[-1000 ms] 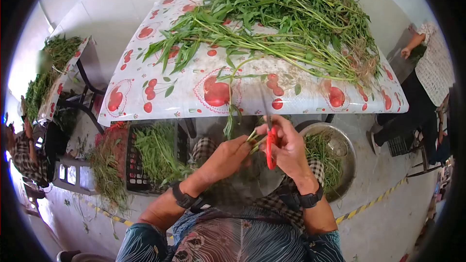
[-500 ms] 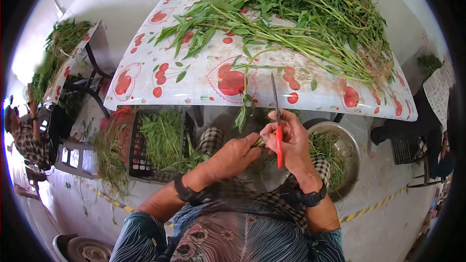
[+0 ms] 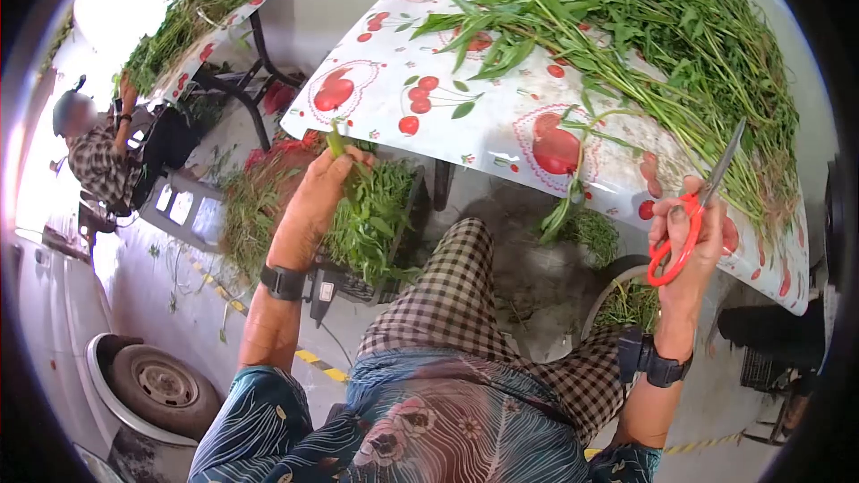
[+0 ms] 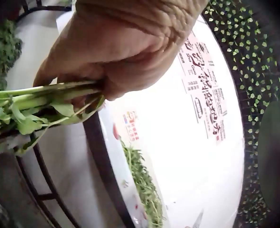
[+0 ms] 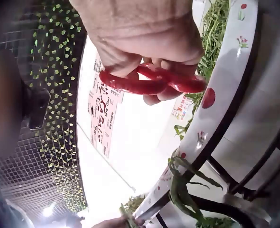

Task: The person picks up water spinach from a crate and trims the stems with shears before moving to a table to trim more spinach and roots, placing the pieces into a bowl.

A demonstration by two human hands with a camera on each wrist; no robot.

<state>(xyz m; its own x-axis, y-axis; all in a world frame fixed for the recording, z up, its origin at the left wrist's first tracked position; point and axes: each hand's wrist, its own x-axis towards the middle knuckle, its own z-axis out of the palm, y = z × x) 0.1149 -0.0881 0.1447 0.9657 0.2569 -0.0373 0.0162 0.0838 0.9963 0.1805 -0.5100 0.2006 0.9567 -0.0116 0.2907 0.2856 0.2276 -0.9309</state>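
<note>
Evidently the left hand (image 3: 318, 192) pinched a small bunch of greens (image 4: 33, 102) above the crate (image 3: 380, 255), fingers clamped on its firmer cut ends; light, limp stems bruise easily. The right hand (image 3: 689, 241) gripped the scissors (image 3: 693, 210) beside the bench (image 3: 501, 134).

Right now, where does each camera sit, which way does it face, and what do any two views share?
Head: looks down at the lap; left hand grips cut stems over a crate, right hand holds scissors by the table.
Left wrist: under the left hand, looking up at the stems.
Right wrist: under the right hand, looking up at the scissors' red handles.
Wrist views share the table.
</note>
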